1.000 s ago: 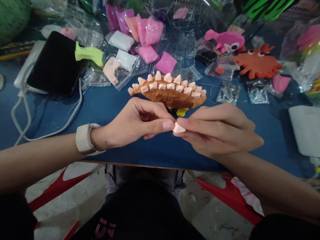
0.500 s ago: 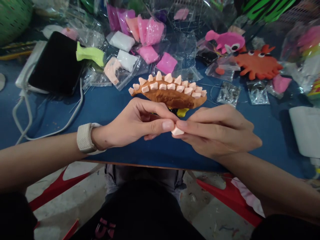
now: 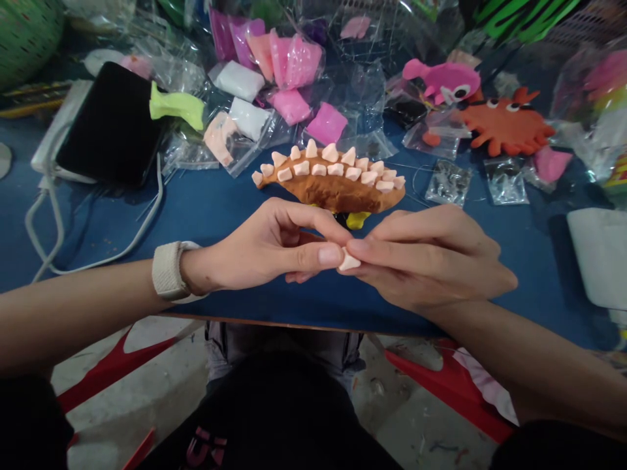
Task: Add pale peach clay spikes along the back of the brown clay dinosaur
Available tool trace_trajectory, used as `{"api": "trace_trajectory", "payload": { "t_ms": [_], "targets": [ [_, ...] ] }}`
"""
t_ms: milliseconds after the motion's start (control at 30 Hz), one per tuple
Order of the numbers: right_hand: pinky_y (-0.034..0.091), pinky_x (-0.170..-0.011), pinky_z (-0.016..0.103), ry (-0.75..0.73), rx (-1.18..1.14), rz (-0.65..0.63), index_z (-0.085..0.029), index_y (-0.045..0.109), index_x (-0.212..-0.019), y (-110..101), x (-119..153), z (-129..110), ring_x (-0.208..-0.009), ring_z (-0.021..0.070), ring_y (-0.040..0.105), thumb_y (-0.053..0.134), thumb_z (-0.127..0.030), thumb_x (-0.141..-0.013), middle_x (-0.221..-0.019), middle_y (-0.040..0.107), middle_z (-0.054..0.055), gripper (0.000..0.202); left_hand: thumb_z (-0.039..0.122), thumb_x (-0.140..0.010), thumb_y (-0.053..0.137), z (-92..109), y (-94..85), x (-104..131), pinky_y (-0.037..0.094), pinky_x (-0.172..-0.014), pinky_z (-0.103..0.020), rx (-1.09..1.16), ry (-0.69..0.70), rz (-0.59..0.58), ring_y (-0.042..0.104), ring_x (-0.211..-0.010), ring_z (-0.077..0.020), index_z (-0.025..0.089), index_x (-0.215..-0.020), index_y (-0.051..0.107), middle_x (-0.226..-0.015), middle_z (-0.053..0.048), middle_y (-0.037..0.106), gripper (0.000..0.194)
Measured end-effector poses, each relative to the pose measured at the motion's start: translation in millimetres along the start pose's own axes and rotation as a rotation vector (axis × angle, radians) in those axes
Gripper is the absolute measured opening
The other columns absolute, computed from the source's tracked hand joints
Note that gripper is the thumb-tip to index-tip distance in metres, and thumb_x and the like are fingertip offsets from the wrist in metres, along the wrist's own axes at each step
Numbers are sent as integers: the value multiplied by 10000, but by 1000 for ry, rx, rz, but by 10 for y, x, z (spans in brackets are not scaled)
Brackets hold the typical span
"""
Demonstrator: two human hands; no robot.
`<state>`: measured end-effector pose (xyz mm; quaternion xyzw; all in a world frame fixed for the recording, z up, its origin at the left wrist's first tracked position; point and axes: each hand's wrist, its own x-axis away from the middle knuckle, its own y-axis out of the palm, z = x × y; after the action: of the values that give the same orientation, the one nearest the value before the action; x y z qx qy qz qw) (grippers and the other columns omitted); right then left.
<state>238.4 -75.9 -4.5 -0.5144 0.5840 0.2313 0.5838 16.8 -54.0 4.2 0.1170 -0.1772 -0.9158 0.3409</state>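
A small pale peach clay piece (image 3: 349,261) is pinched between the fingertips of both hands. My left hand (image 3: 279,245), with a light band at the wrist, grips its left side between thumb and forefinger. From the right, my right hand (image 3: 431,258) holds it with closed fingers. Just beyond the hands lies a brown clay body (image 3: 343,194) bearing two rows of pale peach spikes along its upper side. A yellow part (image 3: 358,220) shows beneath it, partly hidden by the hands.
A black tablet (image 3: 112,124) with a white cable lies at the left. Bagged pink and white clay (image 3: 296,59) fills the back. A pink clay figure (image 3: 443,79) and an orange crab (image 3: 509,124) lie back right, a white box (image 3: 600,254) at the right edge.
The small peach piece has turned slightly between the fingertips and shows more of its face. My left hand has shifted slightly, its fingers a little further apart. The brown body has not moved.
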Motion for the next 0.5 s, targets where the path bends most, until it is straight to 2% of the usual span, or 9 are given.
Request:
{"api": "trace_trajectory", "payload": {
  "t_ms": [167, 333, 433, 467, 500],
  "targets": [
    [656, -529, 216, -11, -48, 0, -297, 893, -1087, -1, 36, 22, -537, 70, 675, 983, -328, -938, -873, 831, -62, 177, 380, -943, 975, -8, 4, 2, 503, -502, -134, -7, -7, 19, 577, -556, -40, 139, -936, 842, -733, 12, 679, 275],
    [653, -558, 194, -3, -2, -12, -282, 883, -1029, -16, 2, 2, -563, 74, 690, 954, -268, -959, -857, 827, -57, 101, 386, -951, 968, -5, 1, 4, 524, -528, -130, -2, 3, 1, 585, -576, -34, 147, -972, 857, -799, -4, 721, 264],
    [650, -569, 183, 1, 0, -28, -303, 877, -1039, -41, -23, -20, -570, 64, 694, 930, -283, -984, -864, 832, -74, 79, 361, -920, 992, 5, 4, 3, 521, -520, -133, -12, -11, -3, 583, -572, -42, 152, -957, 852, -770, 7, 693, 254],
    [683, -635, 200, 71, 31, -103, -317, 873, -1070, -46, -26, -23, -630, 73, 737, 904, -290, -1009, -924, 847, -76, 74, 352, -909, 1000, 7, 6, 2, 515, -514, -133, -16, -12, 0, 582, -571, -43, 152, -947, 846, -763, 10, 685, 255],
    [686, -641, 200, 67, 26, -126, -294, 874, -1076, -49, -26, -24, -641, 74, 750, 942, -320, -979, -940, 850, -75, 121, 346, -900, 1006, 8, 8, 1, 510, -509, -132, -22, -11, 5, 580, -569, -43, 151, -938, 840, -762, 10, 683, 259]
  ]
}}
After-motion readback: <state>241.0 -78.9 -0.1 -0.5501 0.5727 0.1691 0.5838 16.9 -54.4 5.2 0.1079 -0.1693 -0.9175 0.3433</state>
